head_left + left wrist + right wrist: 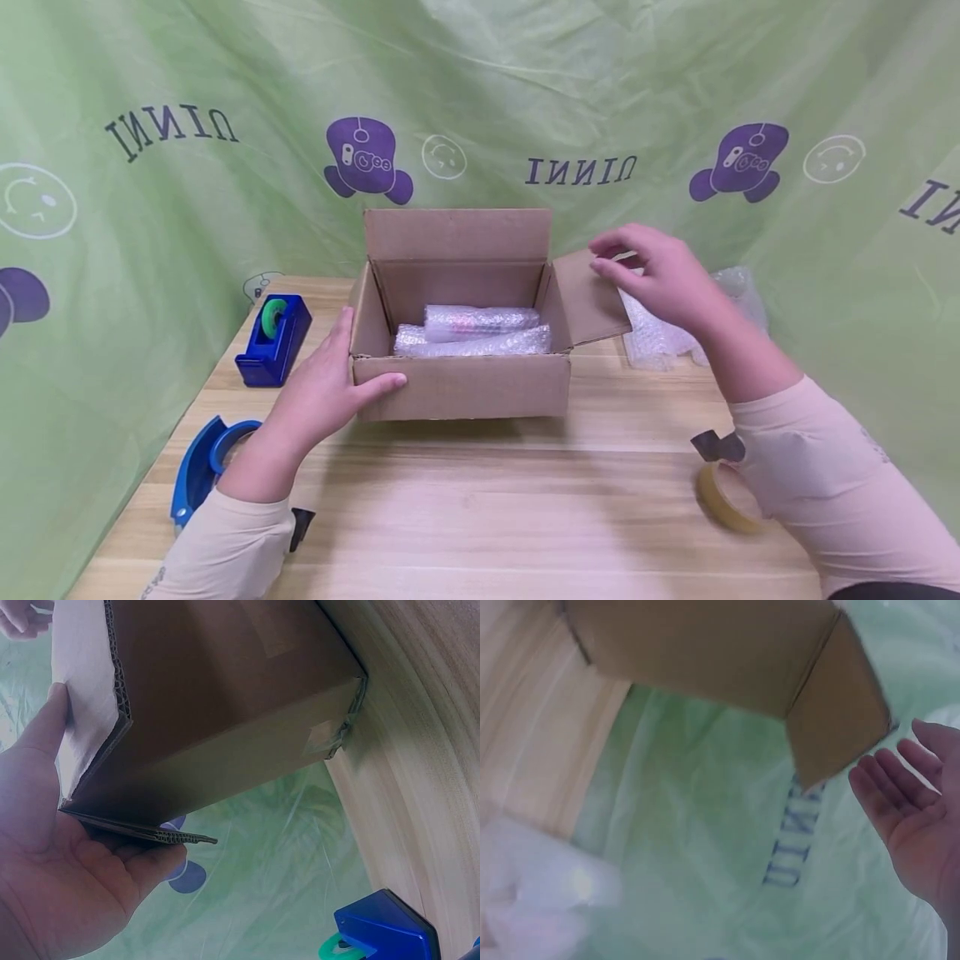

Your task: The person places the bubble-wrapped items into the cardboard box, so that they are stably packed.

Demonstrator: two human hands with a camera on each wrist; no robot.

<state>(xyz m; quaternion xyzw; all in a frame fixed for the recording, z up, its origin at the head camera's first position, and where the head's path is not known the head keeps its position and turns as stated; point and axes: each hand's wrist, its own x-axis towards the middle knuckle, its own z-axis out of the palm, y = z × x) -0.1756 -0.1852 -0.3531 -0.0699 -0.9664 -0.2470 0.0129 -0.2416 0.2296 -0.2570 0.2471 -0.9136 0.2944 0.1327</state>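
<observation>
The open cardboard box (465,387) is grasped at its near left corner by the left hand (326,383), the thumb laid over the front panel and the fingers set behind the left side. Nothing is grasped by the right hand (648,262); its fingers are loosely bent, just beside the edge of the box's right flap (592,304). Inside the box, to the right of the left hand, bubble-wrapped bundles (483,321) are held. Left of the left hand, a blue desktop tape dispenser (291,333) is placed, loaded with a green-ringed roll. Behind the right wrist, loose bubble wrap (651,337) is spread. A blue handheld tape dispenser (192,479) is partly covered by the left forearm, and a brown tape roll (716,500) by the right sleeve. Beyond both hands, a green printed curtain (480,83) is hung.
</observation>
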